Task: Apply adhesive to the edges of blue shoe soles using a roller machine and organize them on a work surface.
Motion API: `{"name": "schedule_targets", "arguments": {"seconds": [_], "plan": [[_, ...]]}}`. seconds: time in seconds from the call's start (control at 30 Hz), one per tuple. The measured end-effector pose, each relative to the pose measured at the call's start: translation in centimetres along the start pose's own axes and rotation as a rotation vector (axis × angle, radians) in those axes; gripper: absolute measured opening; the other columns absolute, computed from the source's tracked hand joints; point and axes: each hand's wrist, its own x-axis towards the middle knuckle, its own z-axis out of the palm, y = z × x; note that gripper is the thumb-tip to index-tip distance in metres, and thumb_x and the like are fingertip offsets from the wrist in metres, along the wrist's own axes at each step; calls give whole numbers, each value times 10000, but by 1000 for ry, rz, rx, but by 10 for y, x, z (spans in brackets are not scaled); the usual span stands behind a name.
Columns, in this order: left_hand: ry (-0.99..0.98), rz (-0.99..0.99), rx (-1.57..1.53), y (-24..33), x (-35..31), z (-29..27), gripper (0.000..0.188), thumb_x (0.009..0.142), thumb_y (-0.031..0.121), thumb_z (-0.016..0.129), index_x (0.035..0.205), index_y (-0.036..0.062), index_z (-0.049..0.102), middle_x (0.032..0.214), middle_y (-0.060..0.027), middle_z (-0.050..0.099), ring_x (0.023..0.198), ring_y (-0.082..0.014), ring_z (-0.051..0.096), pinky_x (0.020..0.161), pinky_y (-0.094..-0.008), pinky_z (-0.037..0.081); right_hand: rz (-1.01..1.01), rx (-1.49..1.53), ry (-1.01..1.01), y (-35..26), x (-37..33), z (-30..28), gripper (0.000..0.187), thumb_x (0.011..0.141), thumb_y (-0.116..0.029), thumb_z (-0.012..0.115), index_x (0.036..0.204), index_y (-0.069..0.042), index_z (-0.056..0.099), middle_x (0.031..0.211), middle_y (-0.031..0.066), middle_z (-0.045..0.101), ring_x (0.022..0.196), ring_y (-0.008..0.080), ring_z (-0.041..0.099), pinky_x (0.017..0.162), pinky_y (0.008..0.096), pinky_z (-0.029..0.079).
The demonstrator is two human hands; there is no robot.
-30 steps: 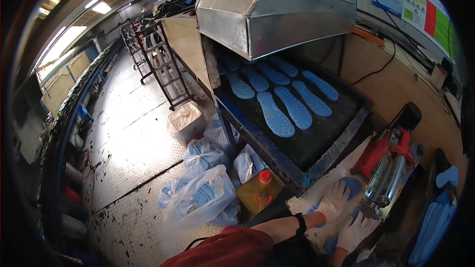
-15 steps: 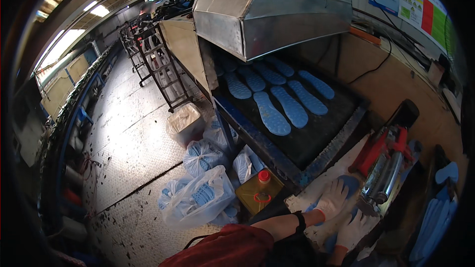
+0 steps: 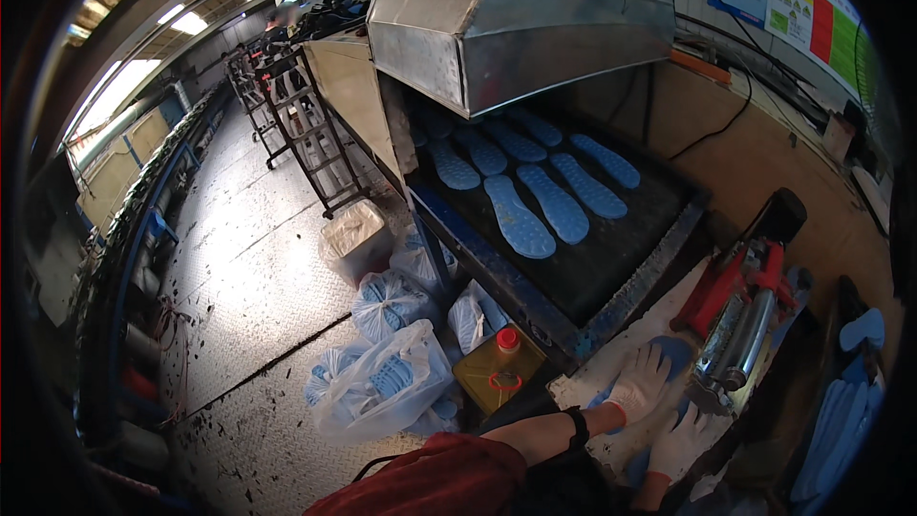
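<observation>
My left hand (image 3: 642, 384), in a pale glove, lies flat with stretched fingers on a blue shoe insole (image 3: 674, 355) on the worn bench. Beside it, my right hand (image 3: 678, 446), also gloved, reaches toward the lower end of a red roller machine (image 3: 731, 325) with two shiny metal rollers. Its fingers look stretched and slightly apart, next to a bit of blue insole; their tips are partly hard to make out. Ahead, several blue insoles (image 3: 519, 218) rest in rows on a black conveyor belt (image 3: 611, 263), some going back under a sheet-metal hood (image 3: 564, 29).
An oil jug (image 3: 497, 373) with a red cap stands left of the bench. Plastic bags of blue insoles (image 3: 382, 382) and a lined bin (image 3: 356, 237) sit on the floor. More insoles (image 3: 836, 435) are stacked at far right. A dark rack (image 3: 315, 134) stands farther back.
The view has shifted very slightly. Both hands and the insoles stay practically where they were.
</observation>
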Motion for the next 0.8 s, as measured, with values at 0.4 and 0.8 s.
{"name": "schedule_targets", "arguments": {"seconds": [0.4,0.8], "plan": [[-74,165,195,-30,-8,58,560,918,286,494,1377,-33,466,1426,-268,445,1294,-428,437,1068,-544,327,-80,-86,262,30,5,38,283,874,-326,572,1003,-101,684,1099,129,636,1115,329,568,986,488,429],[-132,86,127,-27,-4,45,634,928,356,474,1441,-9,401,1496,-259,361,1386,-435,318,1121,-569,254,-31,175,195,27,6,26,485,852,-253,612,1303,-86,546,1351,191,511,1265,413,441,1047,490,391]]}}
